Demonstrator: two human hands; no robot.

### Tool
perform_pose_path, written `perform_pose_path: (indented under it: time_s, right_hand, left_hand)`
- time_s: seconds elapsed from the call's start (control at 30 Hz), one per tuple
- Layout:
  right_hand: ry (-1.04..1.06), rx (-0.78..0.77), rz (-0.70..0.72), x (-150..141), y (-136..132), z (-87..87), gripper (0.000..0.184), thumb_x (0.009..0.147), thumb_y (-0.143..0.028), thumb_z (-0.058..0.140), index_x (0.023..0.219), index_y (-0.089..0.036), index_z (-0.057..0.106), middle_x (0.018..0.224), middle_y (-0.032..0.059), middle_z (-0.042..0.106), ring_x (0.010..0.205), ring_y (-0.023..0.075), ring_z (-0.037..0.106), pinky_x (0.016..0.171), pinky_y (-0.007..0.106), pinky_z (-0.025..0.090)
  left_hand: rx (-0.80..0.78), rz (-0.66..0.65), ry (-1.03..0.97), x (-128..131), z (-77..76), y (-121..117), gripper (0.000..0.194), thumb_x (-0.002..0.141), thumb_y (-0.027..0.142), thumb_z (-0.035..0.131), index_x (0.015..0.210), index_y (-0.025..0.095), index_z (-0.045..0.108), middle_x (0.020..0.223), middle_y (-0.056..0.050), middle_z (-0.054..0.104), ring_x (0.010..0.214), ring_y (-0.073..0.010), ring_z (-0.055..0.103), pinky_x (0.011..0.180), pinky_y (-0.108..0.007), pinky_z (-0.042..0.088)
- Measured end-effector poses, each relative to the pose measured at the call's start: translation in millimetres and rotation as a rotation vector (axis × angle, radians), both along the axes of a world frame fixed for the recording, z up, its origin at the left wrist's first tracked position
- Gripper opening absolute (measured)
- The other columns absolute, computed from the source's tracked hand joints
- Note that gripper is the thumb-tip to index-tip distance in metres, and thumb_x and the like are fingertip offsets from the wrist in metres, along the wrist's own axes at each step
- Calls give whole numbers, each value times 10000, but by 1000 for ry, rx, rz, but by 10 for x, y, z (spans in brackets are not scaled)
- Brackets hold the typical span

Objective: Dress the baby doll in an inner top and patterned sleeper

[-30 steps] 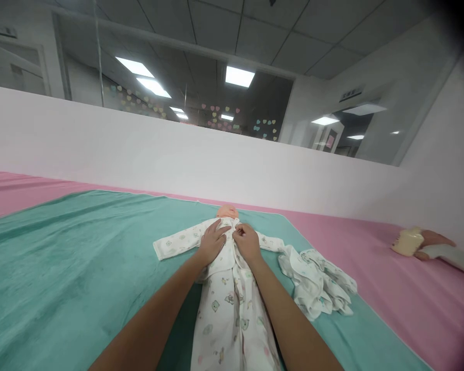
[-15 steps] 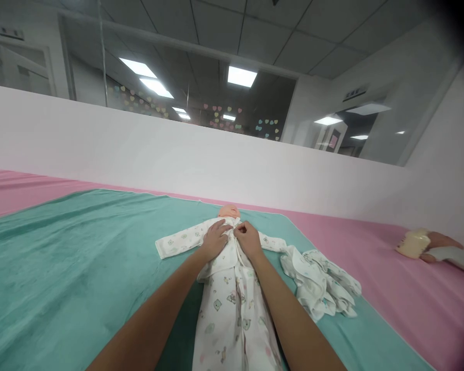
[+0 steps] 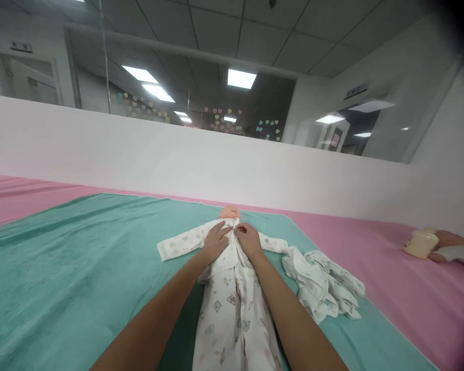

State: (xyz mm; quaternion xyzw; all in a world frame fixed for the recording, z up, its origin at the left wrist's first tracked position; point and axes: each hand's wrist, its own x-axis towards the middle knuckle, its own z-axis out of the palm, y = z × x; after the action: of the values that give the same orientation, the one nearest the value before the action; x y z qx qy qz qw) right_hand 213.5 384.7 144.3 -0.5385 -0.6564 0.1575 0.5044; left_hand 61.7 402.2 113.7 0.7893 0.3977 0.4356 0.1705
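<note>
A baby doll (image 3: 229,212) lies on its back on a teal blanket (image 3: 81,257), dressed in a white printed sleepsuit (image 3: 232,309). My left hand (image 3: 215,240) rests flat on the doll's chest, fingers stretched toward the collar. Beside it, my right hand (image 3: 248,240) is closed, pinching the sleepsuit's front edge just under the neck. The two hands nearly touch at the collar.
A crumpled white printed garment (image 3: 325,283) lies on the blanket to the doll's right. The blanket covers a pink mat (image 3: 402,288). At the far right another person's hand (image 3: 446,245) holds a pale bottle (image 3: 421,243). A white wall runs behind.
My hands have stayed at the doll's collar with only small finger shifts. The view has tilted slightly, and the hand with the bottle at the right has drifted a little further right.
</note>
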Motion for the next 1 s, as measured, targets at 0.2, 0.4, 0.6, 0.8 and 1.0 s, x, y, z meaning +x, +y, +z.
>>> perform_pose_path:
  time_s: [0.2,0.4,0.6,0.8,1.0]
  right_hand:
    - [-17,-35,-90,-10,52,-12,158,704,-336,492,765,-212,569,782,-4,622,731,150,539,672,258,386]
    - [-38,-92,-137,-19,66,64,183,707,-389,509,701,-216,567,729,-8,611,666,146,516,598,253,344]
    - [-24,-67,-226,-36,-20,43,133,704,-298,482,802,-220,527,728,-18,585,669,142,505,586,245,320]
    - [-62,34,-280,-21,-305,-34,132,758,-340,451,791,-213,460,693,-27,537,638,138,484,582,244,309]
    - [-313,44,-149,-63,-646,-29,346,809,-512,419,664,-199,431,670,-32,500,614,114,440,567,232,266]
  left_hand:
    - [-56,44,30,3,37,-47,362,842,243,394,1179,270,522,1322,-34,458,1289,-222,289,1084,-422,221]
    - [-116,112,63,22,122,-144,528,784,139,401,1285,299,446,1404,-37,316,1282,-217,297,1078,-407,230]
    - [-113,100,57,19,177,-231,485,774,121,387,1197,304,538,1390,-24,317,1278,-207,291,1077,-411,228]
    - [61,25,93,2,146,-279,404,803,107,352,1006,283,654,1344,-10,382,1261,-193,305,1078,-416,234]
    - [122,4,96,-88,28,-440,377,886,202,328,1153,321,565,1359,-4,378,1264,-195,297,1056,-414,282]
